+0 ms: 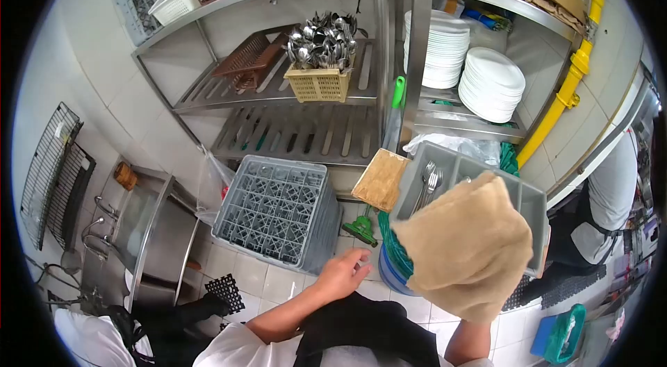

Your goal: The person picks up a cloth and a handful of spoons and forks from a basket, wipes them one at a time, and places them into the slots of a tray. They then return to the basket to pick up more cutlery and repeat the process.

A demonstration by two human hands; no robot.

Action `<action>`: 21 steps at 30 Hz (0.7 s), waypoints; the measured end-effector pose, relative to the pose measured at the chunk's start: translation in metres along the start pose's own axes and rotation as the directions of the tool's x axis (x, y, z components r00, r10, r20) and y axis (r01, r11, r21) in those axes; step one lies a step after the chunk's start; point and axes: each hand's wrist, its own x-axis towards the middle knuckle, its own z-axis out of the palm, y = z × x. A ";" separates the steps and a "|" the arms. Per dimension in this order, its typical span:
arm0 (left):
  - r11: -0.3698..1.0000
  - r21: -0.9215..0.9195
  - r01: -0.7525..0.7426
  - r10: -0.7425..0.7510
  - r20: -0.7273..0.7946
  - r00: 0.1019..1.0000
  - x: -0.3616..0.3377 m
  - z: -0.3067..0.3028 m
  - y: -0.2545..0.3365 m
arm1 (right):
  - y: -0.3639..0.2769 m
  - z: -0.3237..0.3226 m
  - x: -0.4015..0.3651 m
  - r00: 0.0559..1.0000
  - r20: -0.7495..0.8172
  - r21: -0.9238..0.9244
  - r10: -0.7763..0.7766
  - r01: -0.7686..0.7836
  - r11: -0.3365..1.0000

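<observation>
- We have the tan cloth (469, 245) on the right of the scene, raised at our right arm (469, 345); it hides the right hand, so we cannot tell how those fingers stand.
- Our left hand (342, 274) is empty, its fingers loosely curled and a little apart, near the right near corner of the grey glass rack (267, 211).
- The cloth blocks our view of the near part of the grey divided tray (531, 207); forks (431, 183) lie in its left compartment.
- Just left of the tray we see a wooden board (381, 178), and below it a blue bin (392, 273) with a green liner (394, 245).
- A green-headed floor tool (361, 229) stands between the rack and the bin.
- Beyond, on the metal shelves (278, 99), we see a yellow basket (318, 86) packed with upright cutlery (323, 44), a brown dish rack (253, 61) to its left, and two stacks of white plates (492, 82) to its right.
- A sink (135, 221) is at the left; one person (104, 332) stands at the near left, another (611, 193) at the right edge.
</observation>
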 end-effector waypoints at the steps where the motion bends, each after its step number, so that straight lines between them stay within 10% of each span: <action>1: 1.000 0.003 -0.008 0.008 0.002 1.000 0.005 -0.004 -0.003 | 0.003 -0.001 -0.006 0.999 -0.023 -0.006 0.036 -0.037 0.999; 7: 0.976 0.203 -0.079 0.120 -0.196 0.973 0.079 -0.058 -0.023 | -0.001 0.004 -0.002 0.961 -0.169 -0.061 0.221 -0.234 0.970; 8: 0.966 0.241 -0.093 0.148 -0.223 0.963 0.096 -0.068 -0.033 | 0.067 0.030 -0.018 0.980 -0.190 -0.495 -0.051 -0.051 0.867; 9: 0.954 0.279 -0.107 0.180 -0.252 0.951 0.115 -0.079 -0.043 | 0.069 0.033 -0.017 0.979 -0.197 -0.505 -0.055 -0.053 0.862; 11: 0.952 0.291 -0.093 0.187 -0.313 0.931 0.150 -0.108 -0.048 | 0.060 0.044 -0.013 0.966 -0.170 0.169 0.193 -0.164 0.972; 15: 0.952 0.280 -0.123 0.248 -0.474 0.845 0.225 -0.171 -0.061 | 0.021 0.061 0.014 0.957 -0.161 0.610 0.242 -0.096 0.787; 19: 0.901 0.413 -0.131 0.363 -0.554 0.750 0.300 -0.230 -0.089 | -0.044 0.071 0.051 0.958 -0.081 0.969 0.274 0.011 0.248; 21: 0.838 0.535 -0.103 0.429 -0.532 0.730 0.336 -0.255 -0.101 | -0.050 0.082 0.057 0.954 -0.093 0.964 0.286 0.014 0.266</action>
